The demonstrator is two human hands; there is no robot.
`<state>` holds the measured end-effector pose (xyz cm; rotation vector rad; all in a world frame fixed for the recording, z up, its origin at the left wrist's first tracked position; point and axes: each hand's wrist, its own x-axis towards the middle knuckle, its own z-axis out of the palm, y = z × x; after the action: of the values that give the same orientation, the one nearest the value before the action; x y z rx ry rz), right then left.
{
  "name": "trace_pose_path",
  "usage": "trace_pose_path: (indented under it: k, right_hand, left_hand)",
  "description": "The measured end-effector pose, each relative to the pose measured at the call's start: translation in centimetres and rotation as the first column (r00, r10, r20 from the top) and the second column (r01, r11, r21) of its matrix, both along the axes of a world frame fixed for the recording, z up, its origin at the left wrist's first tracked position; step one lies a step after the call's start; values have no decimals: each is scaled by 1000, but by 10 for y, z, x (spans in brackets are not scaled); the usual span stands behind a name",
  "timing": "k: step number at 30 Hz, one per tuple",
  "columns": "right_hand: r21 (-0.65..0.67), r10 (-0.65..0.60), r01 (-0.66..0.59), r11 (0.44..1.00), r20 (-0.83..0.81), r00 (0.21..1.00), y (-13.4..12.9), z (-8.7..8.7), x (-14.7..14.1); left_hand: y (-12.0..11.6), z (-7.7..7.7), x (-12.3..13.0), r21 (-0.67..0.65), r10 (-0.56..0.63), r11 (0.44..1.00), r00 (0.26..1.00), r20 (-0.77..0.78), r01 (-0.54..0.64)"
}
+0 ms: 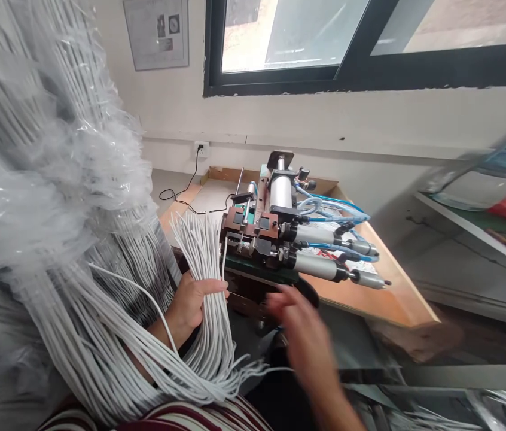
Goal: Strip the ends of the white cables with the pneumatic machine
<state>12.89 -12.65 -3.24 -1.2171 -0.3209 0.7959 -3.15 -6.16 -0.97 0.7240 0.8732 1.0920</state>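
My left hand is wrapped round a thick bundle of white cables, whose cut ends fan upward just left of a pneumatic machine. One cable stands apart on the bundle's right, its tip up at the machine's front jaws. The rest of the bundle loops down across my lap and back to the left. My right hand is blurred by motion, below and right of the machine. A loose cable end passes close to its wrist; whether the fingers hold anything is not clear.
Large plastic-wrapped cable bundles hang at the left. The machine sits on a wooden-edged table, with blue air hoses behind its cylinders. A shelf carrying a big clear bottle juts in at the right. More cables lie at the lower right.
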Motion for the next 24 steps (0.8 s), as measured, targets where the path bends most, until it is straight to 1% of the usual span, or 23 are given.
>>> trace_pose_path:
  k: [1,2,3,4,5,6,7,9,11,13,14,17,18,19,21,22,24]
  right_hand:
    - [25,147,-147,989,-11,989,3,-3,-26]
    - [84,377,-375,923,-9,926,4,-9,-50]
    - [105,550,-546,831,-4,835,4,-18,-68]
    - [94,660,-657,748,3,751,4,-27,-81]
    - [93,743,-740,666,13,669,3,-36,-89]
    - [86,794,-791,605,16,608,1,-44,-92]
    - [83,822,-820,566,16,569,1,-50,-92]
    - [93,844,-841,533,10,536,0,-57,-88]
    - [96,850,-847,523,15,526,3,-57,-82]
    - [89,835,-835,543,55,548,9,-53,-76]
    - [90,808,-812,577,83,583,12,-50,-72]
    - [112,647,-669,735,179,741,26,-37,-57]
    - [106,593,-624,774,223,773,31,-33,-52]
    - [88,555,-595,799,275,785,35,-29,-47]
    - [43,519,-565,824,343,783,43,-24,-41]
    - [27,517,-556,830,336,788,47,-22,-39]
    - [19,522,-540,842,225,823,54,-21,-38]
  left_hand:
    - [4,-1,2,-6,2,1000,1000,1,-2]
    - [8,-2,4,-11,-1,1000,1000,-3,1]
    - [11,-4,4,-18,-11,1000,1000,-9,11]
    - [14,-6,4,-28,-26,999,1000,-10,26]
    - [15,-8,2,-39,-47,998,999,-3,47]
    - [14,-10,0,-48,-75,996,997,15,76]
    - [13,-13,-2,-55,-104,993,994,42,106]
    - [8,-18,-6,-64,-146,986,985,88,152]
    - [3,-21,-8,-75,-160,983,983,91,166]
    - [0,-22,-7,-75,-135,987,989,59,139]
    - [-1,-21,-5,-66,-110,991,993,41,113]
    - [-1,-19,2,-27,-28,999,999,-17,28]
    - [0,-18,4,-10,-9,1000,999,-36,8]
    - [1,-18,5,8,2,1000,999,-54,-2]
    - [3,-17,7,40,9,999,997,-81,-6]
    - [5,-17,8,47,16,999,996,-86,-12]
    - [9,-17,7,28,31,999,996,-86,-28]
